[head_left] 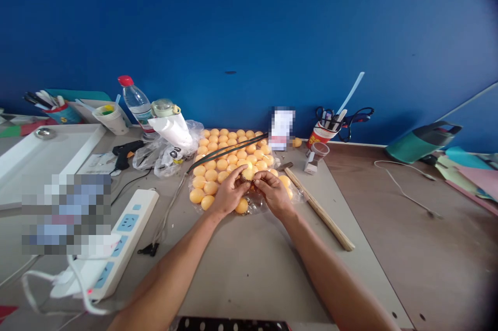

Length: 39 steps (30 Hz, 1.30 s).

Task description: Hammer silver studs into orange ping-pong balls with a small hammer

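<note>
My left hand pinches a pale yellow-orange ball that looks like a table tennis ball. A small dark, metallic-looking bit shows at the ball's lower edge, too small to name. Thumb and fingers of my right hand are pressed together at the ball's right side; what is between them, if anything, is hidden. Under and behind both hands lies a clear plastic bag with many orange balls in rows. One loose-looking ball sits just below my hands.
A hammer with a wooden handle lies right of the bag. A dark strap crosses the balls. To the left are a power strip, a black glue gun and a water bottle. A red cup holds scissors and pens.
</note>
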Tool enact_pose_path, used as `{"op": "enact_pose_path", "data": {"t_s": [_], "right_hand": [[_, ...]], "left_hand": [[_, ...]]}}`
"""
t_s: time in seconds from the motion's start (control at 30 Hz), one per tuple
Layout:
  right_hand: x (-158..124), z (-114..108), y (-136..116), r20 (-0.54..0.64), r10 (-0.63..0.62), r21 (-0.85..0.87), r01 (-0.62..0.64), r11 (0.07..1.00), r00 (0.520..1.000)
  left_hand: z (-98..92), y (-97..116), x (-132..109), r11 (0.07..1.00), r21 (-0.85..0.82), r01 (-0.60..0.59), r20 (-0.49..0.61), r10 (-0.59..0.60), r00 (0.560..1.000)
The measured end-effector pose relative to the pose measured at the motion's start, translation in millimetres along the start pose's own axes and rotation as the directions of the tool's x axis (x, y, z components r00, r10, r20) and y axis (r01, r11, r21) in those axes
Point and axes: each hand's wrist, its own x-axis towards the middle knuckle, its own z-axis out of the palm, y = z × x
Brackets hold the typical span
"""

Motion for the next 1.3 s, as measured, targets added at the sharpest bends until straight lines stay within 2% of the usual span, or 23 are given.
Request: {"op": "enact_pose_path", "data": {"t_s": [0.33, 0.53, 0.73, 1.07, 1.3], "right_hand": [[-0.6, -2.4, 0.6, 0.057, -0.018, -0.061, 0.022, 0.998, 0.998], [-0.5, -2.5, 0.7, 0.064, -0.005, -0.023, 0.006, 1.0, 0.998], [-0.7, -2.7, -2.9, 0.07, 0.026, -0.02, -0.025, 1.0, 0.997], [-3.6, -0.9, -10.5, 0.045, 0.026, -0.141, -0.019, 0.99, 0.999], [-2.8, -2.4, -6.4, 0.053, 0.048, -0.125, -0.041, 0.991, 0.997]], "left_hand": [[-0.8, 4.3, -1.3, 0.994, 0.108, -0.028, -0.023, 0.031, 0.999], [-0.8, 6.5, -3.0, 0.982, 0.187, -0.028, -0.042, 0.036, 0.998], [0.4, 6.3, -3.7, 0.98, 0.195, -0.041, -0.037, 0.049, 0.998], [1.2, 2.6, -3.1, 0.975, 0.21, -0.075, -0.04, 0.085, 0.996], [2.1, 3.2, -4.2, 0.943, 0.297, -0.152, -0.03, 0.168, 0.985]]}}
